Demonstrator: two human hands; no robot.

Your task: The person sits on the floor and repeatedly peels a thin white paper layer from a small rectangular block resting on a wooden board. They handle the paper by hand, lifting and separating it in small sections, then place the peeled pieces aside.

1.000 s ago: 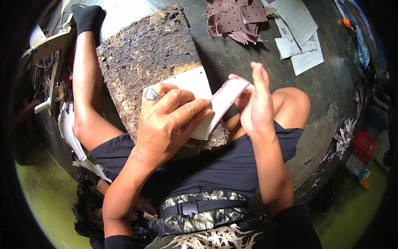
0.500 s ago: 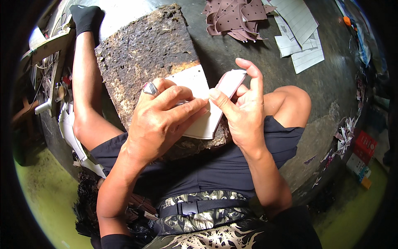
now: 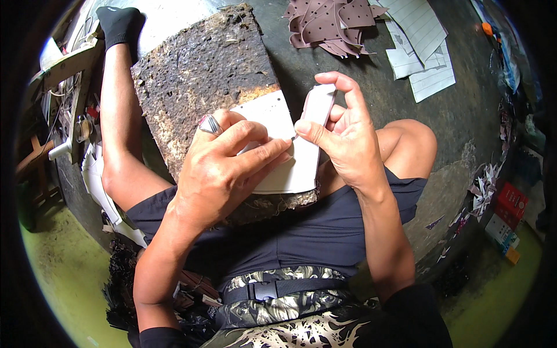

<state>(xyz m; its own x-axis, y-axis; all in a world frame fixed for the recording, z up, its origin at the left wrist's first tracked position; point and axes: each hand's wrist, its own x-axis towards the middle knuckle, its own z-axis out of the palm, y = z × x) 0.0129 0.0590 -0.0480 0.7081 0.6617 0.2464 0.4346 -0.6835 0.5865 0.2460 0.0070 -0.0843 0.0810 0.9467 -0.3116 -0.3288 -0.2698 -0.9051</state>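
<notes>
A flat white-faced piece (image 3: 300,171) with pinkish edges and small dark holes lies over the near right corner of a rough, worn board (image 3: 203,69). Its right portion rises as a narrow flap along the board's edge. My left hand (image 3: 223,159), with a silver ring, rests on the piece; its thumb and index finger come together at the flap's base. My right hand (image 3: 348,142) grips the raised flap, thumb on the white face and fingers curled behind. A small dark spot shows between the two hands' tips. What lies under my left palm is hidden.
Brownish-pink dotted pieces (image 3: 331,26) are heaped beyond the board, beside lined paper sheets (image 3: 426,64). A wooden frame with clutter (image 3: 72,64) stands at the left. Paper scraps (image 3: 483,188) and a red box (image 3: 512,203) lie at the right. My bent legs flank the board.
My right hand has turned and shifted slightly, tilting the raised flap more upright and to the left. My left hand has stayed nearly in place.
</notes>
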